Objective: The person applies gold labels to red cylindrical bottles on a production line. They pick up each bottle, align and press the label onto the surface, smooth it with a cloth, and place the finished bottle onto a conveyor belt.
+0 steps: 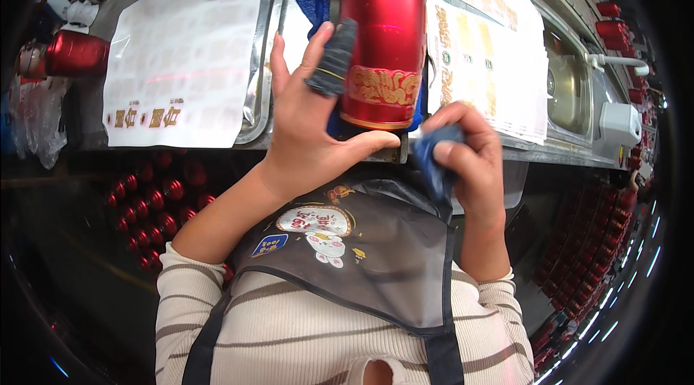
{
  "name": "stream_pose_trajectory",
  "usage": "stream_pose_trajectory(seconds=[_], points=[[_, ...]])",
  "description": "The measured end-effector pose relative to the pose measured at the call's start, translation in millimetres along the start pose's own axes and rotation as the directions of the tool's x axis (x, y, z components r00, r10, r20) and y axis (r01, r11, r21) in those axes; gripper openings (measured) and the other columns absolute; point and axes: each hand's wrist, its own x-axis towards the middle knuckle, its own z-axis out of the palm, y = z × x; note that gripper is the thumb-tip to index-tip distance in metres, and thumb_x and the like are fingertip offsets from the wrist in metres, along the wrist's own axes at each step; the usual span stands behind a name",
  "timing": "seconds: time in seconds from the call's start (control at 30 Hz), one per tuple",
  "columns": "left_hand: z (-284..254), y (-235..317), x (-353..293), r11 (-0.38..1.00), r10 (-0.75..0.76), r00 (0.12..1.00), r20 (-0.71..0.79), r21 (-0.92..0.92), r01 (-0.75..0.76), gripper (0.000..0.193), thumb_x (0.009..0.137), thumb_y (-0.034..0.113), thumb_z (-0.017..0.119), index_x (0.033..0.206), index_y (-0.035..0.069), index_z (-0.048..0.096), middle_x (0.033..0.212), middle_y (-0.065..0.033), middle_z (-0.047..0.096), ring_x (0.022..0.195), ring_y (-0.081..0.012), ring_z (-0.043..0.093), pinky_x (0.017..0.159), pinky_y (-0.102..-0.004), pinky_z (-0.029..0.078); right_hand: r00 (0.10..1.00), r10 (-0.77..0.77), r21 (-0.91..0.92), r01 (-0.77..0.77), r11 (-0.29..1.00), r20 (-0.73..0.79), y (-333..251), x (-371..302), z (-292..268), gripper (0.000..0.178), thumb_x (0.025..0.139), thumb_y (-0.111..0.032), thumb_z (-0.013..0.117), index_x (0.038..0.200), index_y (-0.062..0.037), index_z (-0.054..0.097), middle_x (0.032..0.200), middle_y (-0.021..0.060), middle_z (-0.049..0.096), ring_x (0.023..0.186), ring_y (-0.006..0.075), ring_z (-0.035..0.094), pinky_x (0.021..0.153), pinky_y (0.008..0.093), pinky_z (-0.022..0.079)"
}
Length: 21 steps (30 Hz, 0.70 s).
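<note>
A glossy red bottle point(383, 16) lies at the middle of the worktop, its neck pointing away from me. Near its base runs a gold patterned decal point(383, 86). Against the bottle's left side rests my left hand point(296, 121), fingers spread and thumb stretched out below the base. Dark grey fabric with a thin yellow band, a finger cover point(335, 60), wraps part of that hand's fingers. Just right of the bottle's base, my right hand point(477, 161) pinches a folded blue cloth point(436, 161), slightly blurred. Blue fabric point(312, 7) shows beneath the bottle.
A decal sheet point(188, 45) lies on a metal tray point(254, 121) at left; stacked gold-printed sheets point(499, 74) lie at right. Beyond them are a metal sink point(567, 88) and faucet point(618, 63). Another red bottle point(76, 54) lies far left. Several red bottles point(155, 204) stand below the worktop.
</note>
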Motion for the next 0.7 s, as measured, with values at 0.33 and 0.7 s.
stream_pose_trajectory(seconds=[0.33,0.7], points=[[28,-4,3,0.582,-0.465,0.884,0.043,-0.738,0.342,0.055,0.093,0.026,0.074,0.134,-0.004,0.053,0.130,-0.0158,0.059,0.117,-0.0212,0.058,0.111,-0.0362,0.036,0.703,-0.586,-0.502,0.366,0.783,-0.402,35,15,34,0.032,0.087,0.003,0.070,0.116,-0.0009,0.058,0.104,0.0037,0.058,0.092,0.0087,0.056,0.081,0.0226,0.047],[32,-15,-4,0.506,-0.474,0.878,0.065,-0.796,0.332,0.041,0.092,0.019,0.070,0.125,-0.002,0.058,0.117,-0.0124,0.070,0.116,-0.0180,0.058,0.120,-0.0438,0.015,0.578,-0.787,-0.842,0.517,0.151,0.214,18,23,69,0.037,0.070,0.010,0.080,0.105,-0.0021,0.073,0.092,0.0103,0.069,0.081,0.0221,0.065,0.075,0.0315,0.053]])
